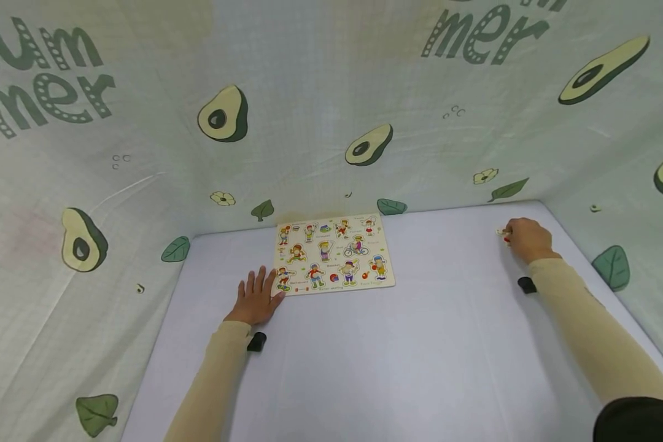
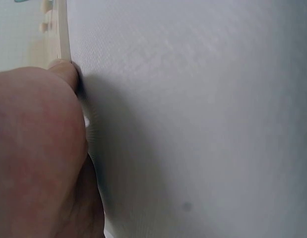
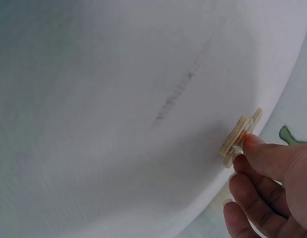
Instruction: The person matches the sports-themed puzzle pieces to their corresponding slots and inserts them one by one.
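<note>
A wooden puzzle board [image 1: 334, 255] printed with children at sports lies near the back of the white table. My left hand [image 1: 252, 299] rests beside its lower left corner, fingers spread, with the thumb [image 2: 66, 72] touching the board's edge. Far to the right, my right hand [image 1: 527, 239] pinches a wooden puzzle piece [image 3: 237, 136] between thumb and fingers. This piece shows edge-on in the right wrist view, so its picture is mostly hidden. Whether it is one piece or two together, I cannot tell.
A pale cloth [image 1: 304, 80] with avocado and leaf prints hangs behind and beside the table [image 1: 398, 356]. Black wrist devices [image 1: 256, 341] sit under both sleeves. Something dark and blurred [image 1: 638, 420] covers the lower right corner of the head view.
</note>
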Motion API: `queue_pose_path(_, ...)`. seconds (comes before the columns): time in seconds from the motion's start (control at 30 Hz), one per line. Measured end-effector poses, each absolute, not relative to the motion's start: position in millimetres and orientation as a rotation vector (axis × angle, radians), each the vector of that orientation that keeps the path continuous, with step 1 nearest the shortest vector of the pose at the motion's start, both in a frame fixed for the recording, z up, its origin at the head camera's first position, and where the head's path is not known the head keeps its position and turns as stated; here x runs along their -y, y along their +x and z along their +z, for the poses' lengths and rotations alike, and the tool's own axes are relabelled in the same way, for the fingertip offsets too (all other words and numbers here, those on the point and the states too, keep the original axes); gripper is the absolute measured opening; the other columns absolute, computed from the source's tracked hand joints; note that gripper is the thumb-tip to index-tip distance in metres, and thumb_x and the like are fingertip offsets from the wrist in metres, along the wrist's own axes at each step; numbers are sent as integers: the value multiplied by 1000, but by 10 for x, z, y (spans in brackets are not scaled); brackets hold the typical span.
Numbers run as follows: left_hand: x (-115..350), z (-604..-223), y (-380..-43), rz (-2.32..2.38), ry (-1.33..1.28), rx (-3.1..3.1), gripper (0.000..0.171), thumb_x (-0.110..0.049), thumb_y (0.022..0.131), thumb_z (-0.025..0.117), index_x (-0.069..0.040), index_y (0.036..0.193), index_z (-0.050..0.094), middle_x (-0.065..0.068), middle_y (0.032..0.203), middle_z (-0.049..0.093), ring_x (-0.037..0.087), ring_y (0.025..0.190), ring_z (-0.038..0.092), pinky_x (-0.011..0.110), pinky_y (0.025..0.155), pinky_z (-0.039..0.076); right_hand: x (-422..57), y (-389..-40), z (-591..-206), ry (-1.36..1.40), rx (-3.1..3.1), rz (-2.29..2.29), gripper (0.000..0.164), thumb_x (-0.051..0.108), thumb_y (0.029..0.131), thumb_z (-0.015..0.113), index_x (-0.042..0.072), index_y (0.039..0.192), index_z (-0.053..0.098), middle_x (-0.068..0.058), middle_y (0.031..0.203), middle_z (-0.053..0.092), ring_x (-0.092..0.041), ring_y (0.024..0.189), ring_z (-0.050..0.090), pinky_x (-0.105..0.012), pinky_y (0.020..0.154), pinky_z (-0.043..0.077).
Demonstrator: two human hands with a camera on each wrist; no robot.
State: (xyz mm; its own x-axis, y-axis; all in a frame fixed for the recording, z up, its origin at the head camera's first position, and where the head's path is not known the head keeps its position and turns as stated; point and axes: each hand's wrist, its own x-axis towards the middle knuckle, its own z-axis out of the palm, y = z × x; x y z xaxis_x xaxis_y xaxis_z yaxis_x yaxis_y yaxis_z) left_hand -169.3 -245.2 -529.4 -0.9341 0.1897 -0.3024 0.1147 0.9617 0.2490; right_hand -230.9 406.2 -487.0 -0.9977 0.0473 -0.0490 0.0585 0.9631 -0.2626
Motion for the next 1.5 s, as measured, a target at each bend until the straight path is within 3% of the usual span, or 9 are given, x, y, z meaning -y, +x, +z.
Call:
queue_pose_path(0.27, 2434, -5267, -1671, 321, 202, -2767, 74, -41, 113, 42, -2, 169, 13, 29, 175, -2, 54, 159, -5, 70, 126, -2, -3996, -2309, -4920, -11, -3089, -400, 20, -4, 101, 59, -17, 113, 65, -36, 101, 65, -55, 94, 66, -66, 73, 54)
queue_pose_path(1.07, 2456, -5311, -1699, 321, 206, -2767, 74, -42, 113, 42, -3, 169, 12, 28, 175, -3, 53, 159, -6, 69, 126, -3, -2940, -2501, -4738, -346, -3197, -495, 15, 0, 102, 66, -10, 113, 70, -30, 109, 70, -49, 103, 66, -61, 83, 56)
queue_pose_path(1.5, 2468, -5346, -1714, 302, 206, -2775, 76, -45, 113, 42, -4, 169, 14, 27, 175, -1, 53, 160, -4, 70, 127, -1, -2255, -2682, -4783, -422, -3172, -456, 15, -3, 100, 69, -6, 113, 73, -22, 107, 72, -39, 101, 68, -50, 84, 59)
